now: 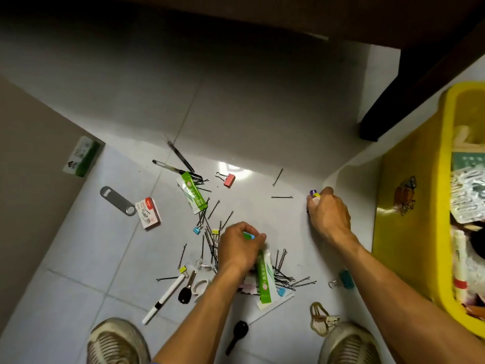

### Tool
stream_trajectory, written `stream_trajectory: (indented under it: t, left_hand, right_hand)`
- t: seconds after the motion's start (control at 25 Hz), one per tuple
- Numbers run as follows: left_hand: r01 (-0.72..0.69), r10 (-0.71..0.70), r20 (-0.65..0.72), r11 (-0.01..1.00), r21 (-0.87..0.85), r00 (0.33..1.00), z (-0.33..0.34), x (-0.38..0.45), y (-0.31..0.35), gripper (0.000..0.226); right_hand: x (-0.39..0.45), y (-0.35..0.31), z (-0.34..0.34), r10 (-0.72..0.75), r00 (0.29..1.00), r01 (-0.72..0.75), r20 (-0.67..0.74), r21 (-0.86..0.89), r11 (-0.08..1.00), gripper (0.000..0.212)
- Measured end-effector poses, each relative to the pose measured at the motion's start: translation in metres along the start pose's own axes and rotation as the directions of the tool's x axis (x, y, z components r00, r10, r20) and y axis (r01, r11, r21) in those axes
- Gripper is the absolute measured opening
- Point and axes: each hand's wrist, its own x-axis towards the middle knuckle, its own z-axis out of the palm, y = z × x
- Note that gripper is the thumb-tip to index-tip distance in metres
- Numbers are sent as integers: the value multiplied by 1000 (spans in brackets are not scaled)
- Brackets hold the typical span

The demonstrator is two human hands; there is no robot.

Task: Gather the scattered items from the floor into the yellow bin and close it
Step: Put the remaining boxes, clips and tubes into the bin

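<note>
My left hand (240, 246) pinches a green sachet (264, 277) and small clips mid-floor; my right hand (328, 214), fingers curled round small clips (314, 193), is nearer the yellow bin (417, 179), which stands open at the floor's right edge.

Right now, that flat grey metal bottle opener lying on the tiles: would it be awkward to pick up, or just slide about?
The bottle opener looks like a flat metal bar, so probably stiff and fairly heavy for its size. It lies flush on the glossy floor, so fingers may struggle to get under it and a push would likely slide it. Its end hole might offer a grip.
</note>
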Motion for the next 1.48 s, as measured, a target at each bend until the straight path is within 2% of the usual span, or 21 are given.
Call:
stream_trajectory:
  t: [0.16,0.2,0.32,0.4,0.52,0.6,0.68,0.76,0.8,0.84,0.88,0.96,1.08,1.12,1.16,1.24,1.32,1.36,1.4,1.44,1.48]
  left_hand:
    - [-74,96,-295,994,86,951,-32,38,19,7]
    - [-77,105,-342,992,96,934,-40,48,21,7]
    - [-55,116,-439,987,149,891,-55,68,13,22]
    - [0,74,-501,989,145,863,-72,82,7,33]
    - [77,3,-471,985,151,882,-96,99,1,43]
    - [11,33,-395,994,109,918,-95,98,-5,39]
    - [-85,95,-423,995,41,901,-96,89,-17,29]
    - [-108,165,-570,985,133,805,-112,81,-24,19]
    - [-78,194,-615,974,211,764,-123,83,-28,21]
    - [-16,195,-621,959,282,759,-133,83,-34,27]
    - [43,174,-605,944,327,777,-142,83,-41,33]
    - [100,139,-557,921,377,819,-149,85,-50,39]
    - [114,94,-564,939,323,820,-155,90,-62,40]
    - [116,76,-566,948,296,821,-158,89,-65,38]
    - [127,48,-566,956,266,823,-162,88,-68,35]
    - [157,-30,-558,971,181,829,-169,83,-73,28]
    - [176,-153,-554,984,-12,818,-171,70,-78,30]
    - [167,-215,-554,977,-136,804,-172,60,-81,30]
    - [135,-270,-541,952,-275,797,-173,47,-87,30]
    - [94,-327,-501,896,-434,801,-173,33,-93,29]
    - [67,-378,-439,814,-577,815,-174,18,-100,27]
  right_hand:
    - [-28,12,-6,-36,991,46,-128,78,996,23]
    - [-38,18,-4,-34,993,41,-114,57,998,23]
    - [-62,28,10,-45,996,49,79,-43,998,22]
    - [-62,21,16,-94,990,103,109,-85,991,19]
    - [-54,8,13,-107,984,125,141,-130,984,17]
    - [-51,7,11,-43,984,66,172,-131,989,21]
    - [-59,5,17,-46,969,60,242,-50,997,26]
    - [-75,-10,22,-110,900,-25,421,303,953,26]
    - [-83,-17,24,-168,835,-123,524,475,872,23]
    - [-96,-23,26,-242,749,-223,616,579,784,20]
    - [-107,-28,28,-303,672,-306,676,626,717,17]
    - [-123,-31,30,-354,568,-435,743,636,637,17]
    - [-138,-30,30,-384,454,-625,804,595,506,25]
    - [-140,-31,28,-402,424,-654,811,581,483,26]
    - [-144,-35,26,-413,400,-644,818,572,508,23]
    - [-157,-49,32,-406,378,-469,832,551,690,21]
    - [-174,-64,48,-389,459,-20,799,447,894,26]
    - [-184,-71,60,-439,488,262,754,353,898,25]
    - [-195,-76,75,-523,466,515,713,262,816,21]
    - [-205,-80,88,-601,435,696,671,173,697,20]
    - [-214,-83,101,-664,410,802,625,99,589,20]
